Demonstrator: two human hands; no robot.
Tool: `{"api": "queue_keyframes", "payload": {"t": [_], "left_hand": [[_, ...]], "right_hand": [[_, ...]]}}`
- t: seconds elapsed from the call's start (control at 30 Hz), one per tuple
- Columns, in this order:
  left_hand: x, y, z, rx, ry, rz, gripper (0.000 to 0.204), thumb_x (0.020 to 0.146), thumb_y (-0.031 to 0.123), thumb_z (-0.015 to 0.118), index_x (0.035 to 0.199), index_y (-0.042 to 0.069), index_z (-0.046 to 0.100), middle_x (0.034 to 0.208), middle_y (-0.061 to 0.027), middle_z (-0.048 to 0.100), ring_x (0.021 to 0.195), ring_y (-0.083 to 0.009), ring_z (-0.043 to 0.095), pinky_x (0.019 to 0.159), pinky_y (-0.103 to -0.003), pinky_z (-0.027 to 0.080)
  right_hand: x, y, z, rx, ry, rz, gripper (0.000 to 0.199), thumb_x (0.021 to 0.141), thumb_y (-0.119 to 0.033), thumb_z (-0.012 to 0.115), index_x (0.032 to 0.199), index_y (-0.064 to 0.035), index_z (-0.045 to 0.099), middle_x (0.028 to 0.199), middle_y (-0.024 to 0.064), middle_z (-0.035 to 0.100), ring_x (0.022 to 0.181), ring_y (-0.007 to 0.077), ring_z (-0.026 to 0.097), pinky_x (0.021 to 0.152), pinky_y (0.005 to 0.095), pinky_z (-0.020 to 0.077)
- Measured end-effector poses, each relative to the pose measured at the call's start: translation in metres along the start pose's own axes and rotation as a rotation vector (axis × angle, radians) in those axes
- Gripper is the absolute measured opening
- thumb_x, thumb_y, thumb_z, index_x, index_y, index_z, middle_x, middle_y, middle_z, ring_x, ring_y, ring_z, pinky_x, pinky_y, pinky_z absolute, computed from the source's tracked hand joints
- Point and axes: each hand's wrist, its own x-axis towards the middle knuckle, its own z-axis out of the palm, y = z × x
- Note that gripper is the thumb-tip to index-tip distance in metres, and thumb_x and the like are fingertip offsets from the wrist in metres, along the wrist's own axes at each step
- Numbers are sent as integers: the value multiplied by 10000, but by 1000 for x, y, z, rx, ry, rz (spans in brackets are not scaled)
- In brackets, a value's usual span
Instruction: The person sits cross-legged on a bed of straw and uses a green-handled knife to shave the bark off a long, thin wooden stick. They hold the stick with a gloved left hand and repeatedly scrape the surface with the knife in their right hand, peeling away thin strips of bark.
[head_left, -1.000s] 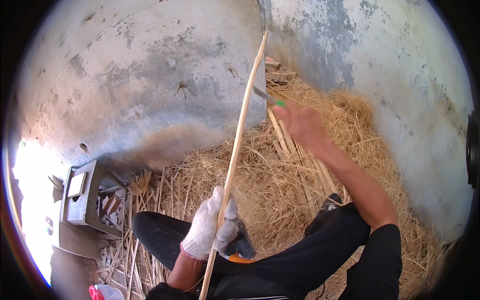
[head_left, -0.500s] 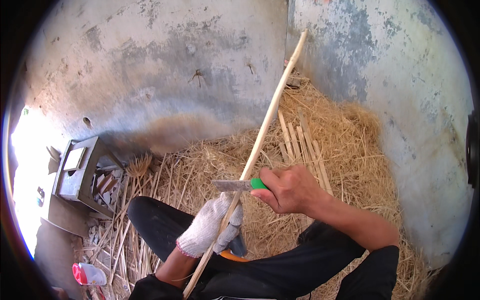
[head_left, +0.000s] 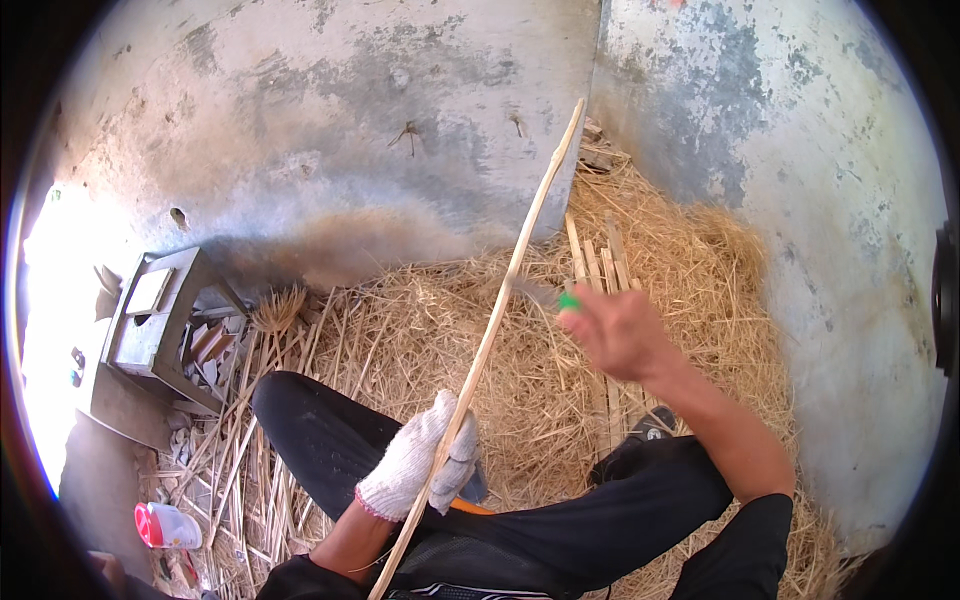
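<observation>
A long pale wooden strip (head_left: 510, 272) slants from my lap up toward the wall corner. My left hand (head_left: 420, 458), in a white knitted glove, is closed around its lower part. My bare right hand (head_left: 622, 332) grips a knife by its green handle (head_left: 569, 301). The knife's grey blade (head_left: 534, 290), smeared by motion, lies against or very close to the strip about halfway up. Below my gloved hand an orange and dark thing (head_left: 472, 497) shows in part between my legs; its kind is hidden.
Straw-like shavings (head_left: 700, 290) cover the floor, with several cut strips (head_left: 592, 262) lying beyond my right hand. At left stand a worn wooden stool (head_left: 160, 320) and a red-lidded white tub (head_left: 168, 526). Stained walls (head_left: 330, 130) meet behind the shavings.
My right hand and the knife have moved up along the strip, away from my gloved hand. The strip's far tip has dropped a little and shifted left. My left hand keeps its hold.
</observation>
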Motion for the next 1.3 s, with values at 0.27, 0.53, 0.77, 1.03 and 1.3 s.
{"api": "queue_keyframes", "payload": {"t": [0.27, 0.53, 0.77, 1.03, 1.3], "left_hand": [[-17, 11, 25, 365, 174, -8, 544, 1058, 480, 350, 787, 44, 530, 477, -74, 475, 317, -144, 417, 310, -254, 345], [-6, 9, 22, 158, 188, 51, 576, 1058, 525, 293, 773, 66, 490, 438, -33, 406, 290, -131, 344, 303, -236, 336], [-25, -17, 15, 159, 2, -45, 600, 995, 636, 369, 775, 93, 498, 491, -28, 441, 315, -122, 382, 291, -227, 332], [-23, 5, 23, 160, 99, 11, 540, 1044, 539, 354, 823, 78, 531, 455, -18, 439, 316, -96, 372, 303, -213, 311], [-23, 11, 30, 316, 232, 16, 551, 1054, 520, 331, 797, 72, 524, 437, -24, 420, 308, -106, 354, 315, -222, 302]], "right_hand": [[-11, -53, 15, 16, -79, -185, 454, 985, -512, 520, 777, -109, 520, 506, 29, 513, 361, 194, 503, 334, 344, 366], [5, -20, 39, -125, 78, -167, 518, 1023, -518, 434, 707, -112, 492, 460, 16, 445, 339, 157, 417, 311, 335, 341], [40, 80, -13, -261, 236, 403, 462, 1059, -405, 395, 752, -88, 530, 447, -3, 387, 346, 129, 367, 322, 314, 322], [4, -65, -4, 88, -135, -137, 381, 1015, -403, 503, 828, -74, 548, 484, 42, 472, 339, 195, 452, 353, 363, 377], [-3, -52, 14, -148, -107, -117, 411, 996, -457, 515, 824, -86, 557, 499, 80, 539, 382, 247, 538, 368, 387, 400]]}}
